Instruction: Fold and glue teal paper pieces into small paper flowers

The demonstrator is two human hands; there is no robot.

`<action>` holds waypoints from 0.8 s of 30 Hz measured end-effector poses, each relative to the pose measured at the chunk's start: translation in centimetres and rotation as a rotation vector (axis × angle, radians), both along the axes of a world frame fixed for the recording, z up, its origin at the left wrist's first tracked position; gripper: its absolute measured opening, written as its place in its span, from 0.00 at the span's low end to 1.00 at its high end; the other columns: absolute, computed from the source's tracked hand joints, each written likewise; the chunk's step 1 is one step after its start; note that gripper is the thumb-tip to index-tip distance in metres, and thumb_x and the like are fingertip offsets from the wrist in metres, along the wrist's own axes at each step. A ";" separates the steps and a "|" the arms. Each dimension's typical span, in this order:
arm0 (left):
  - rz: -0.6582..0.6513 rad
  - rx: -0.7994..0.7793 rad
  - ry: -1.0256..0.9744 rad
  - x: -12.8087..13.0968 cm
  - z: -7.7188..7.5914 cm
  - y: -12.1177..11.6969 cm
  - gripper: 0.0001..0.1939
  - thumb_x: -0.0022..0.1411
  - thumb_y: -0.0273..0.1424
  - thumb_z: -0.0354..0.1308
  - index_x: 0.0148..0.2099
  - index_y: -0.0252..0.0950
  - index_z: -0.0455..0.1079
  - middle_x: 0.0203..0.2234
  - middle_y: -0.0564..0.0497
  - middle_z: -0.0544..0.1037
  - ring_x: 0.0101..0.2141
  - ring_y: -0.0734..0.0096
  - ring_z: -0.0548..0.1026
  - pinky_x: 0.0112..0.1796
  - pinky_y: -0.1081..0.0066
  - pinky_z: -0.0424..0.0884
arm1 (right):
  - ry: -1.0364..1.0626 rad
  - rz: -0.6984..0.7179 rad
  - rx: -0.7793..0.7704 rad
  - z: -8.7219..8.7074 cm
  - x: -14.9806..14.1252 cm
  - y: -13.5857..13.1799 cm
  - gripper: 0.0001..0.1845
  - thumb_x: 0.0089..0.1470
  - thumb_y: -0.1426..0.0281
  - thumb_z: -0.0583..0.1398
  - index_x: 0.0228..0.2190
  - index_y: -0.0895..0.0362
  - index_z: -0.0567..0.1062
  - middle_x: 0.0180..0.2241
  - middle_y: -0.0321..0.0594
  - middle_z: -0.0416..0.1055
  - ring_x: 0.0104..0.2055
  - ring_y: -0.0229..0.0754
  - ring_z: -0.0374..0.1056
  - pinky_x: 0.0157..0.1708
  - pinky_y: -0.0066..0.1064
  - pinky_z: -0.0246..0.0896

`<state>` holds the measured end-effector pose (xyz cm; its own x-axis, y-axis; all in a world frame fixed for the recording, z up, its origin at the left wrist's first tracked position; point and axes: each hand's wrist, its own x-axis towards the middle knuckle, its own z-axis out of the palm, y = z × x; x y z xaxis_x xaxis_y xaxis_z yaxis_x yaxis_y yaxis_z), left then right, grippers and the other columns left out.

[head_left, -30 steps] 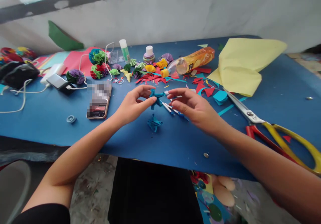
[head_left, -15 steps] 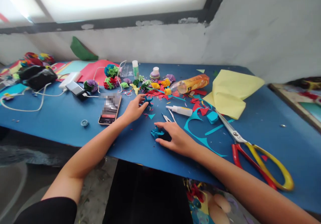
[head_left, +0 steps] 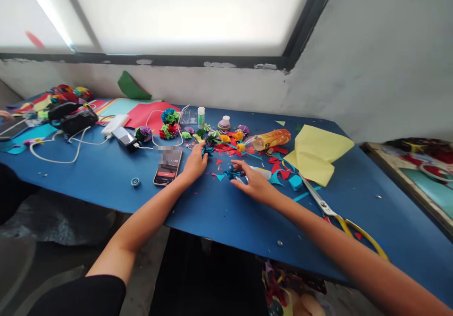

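Note:
My left hand is closed on a crumpled blue paper piece, its fingertips partly hiding the piece. Thumb and forefinger of my right hand hold a second crumpled blue paper piece just above or on the table. Behind the right hand lies a white glue bottle, partly covered by it. Red paper scraps and small folded paper pieces lie beyond both hands. A phone with a lit screen lies left of my left hand.
Large scissors, partly behind my right forearm, and yellow paper lie right. A plastic bottle lies on its side. Glue stick, ruffled paper flowers, cabled power bank and round cap are around. Another person's hand shows far left.
The view has tilted up. My right hand has carried its blue piece away from the table's front edge, now over the glue bottle. My left hand and its piece have shifted slightly left.

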<state>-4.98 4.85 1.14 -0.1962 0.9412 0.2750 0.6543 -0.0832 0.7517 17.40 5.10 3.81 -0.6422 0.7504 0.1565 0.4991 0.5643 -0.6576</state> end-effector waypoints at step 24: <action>-0.075 0.162 0.127 0.3 -0.9 -0.9 0.20 0.63 0.27 0.50 0.57 0.31 0.62 0.58 0.37 0.65 0.62 0.55 0.61 0.62 0.53 0.56 | 0.053 -0.154 0.006 -0.8 -3.1 3.9 0.20 0.60 0.63 0.58 0.51 0.57 0.69 0.53 0.46 0.67 0.50 0.45 0.68 0.48 0.45 0.67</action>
